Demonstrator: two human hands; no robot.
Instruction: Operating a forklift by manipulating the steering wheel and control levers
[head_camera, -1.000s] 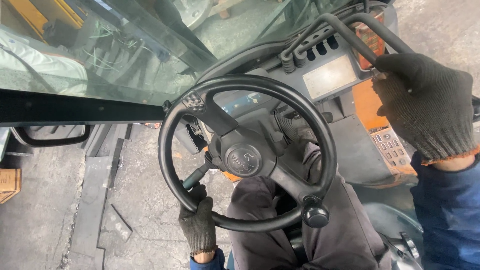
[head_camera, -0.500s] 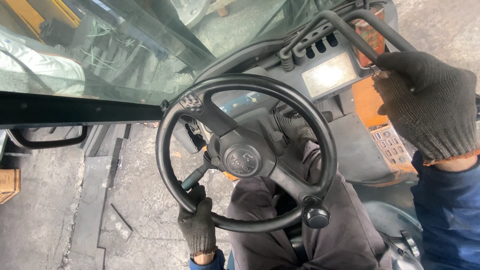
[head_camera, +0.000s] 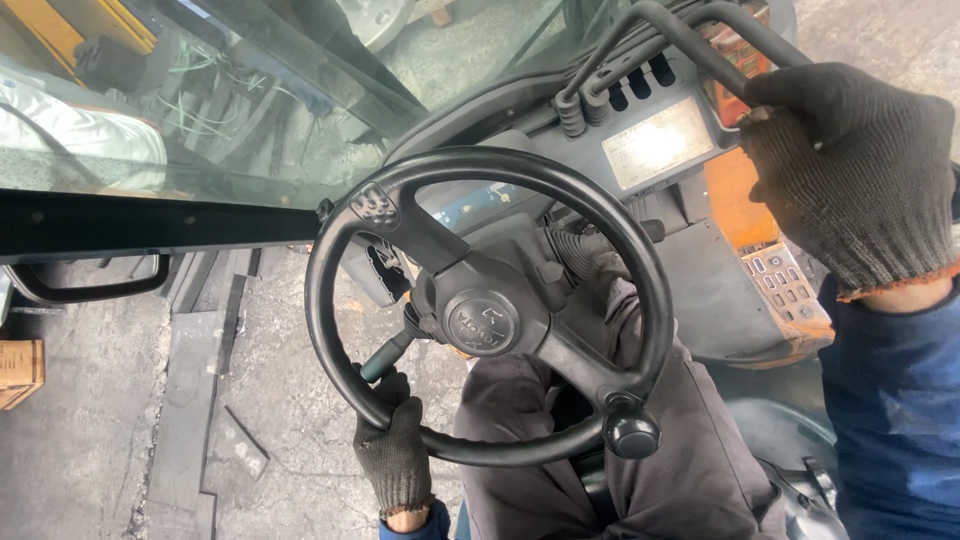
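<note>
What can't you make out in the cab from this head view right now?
- Right hand: its glove hides which control lever it grips.
- Left hand on steering wheel: the fingertips wrap behind the rim.
- Pedals and floor: hidden behind the lap and wheel.
- Button panel: markings too small.
- Outside: blurred by windshield reflections.

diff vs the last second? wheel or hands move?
Barely any change. The steering wheel turned very slightly: its spinner knob sits about where it was. The left hand stays gripped on the lower rim; the right hand stays closed on the black lever. The view shifted slightly.
</note>
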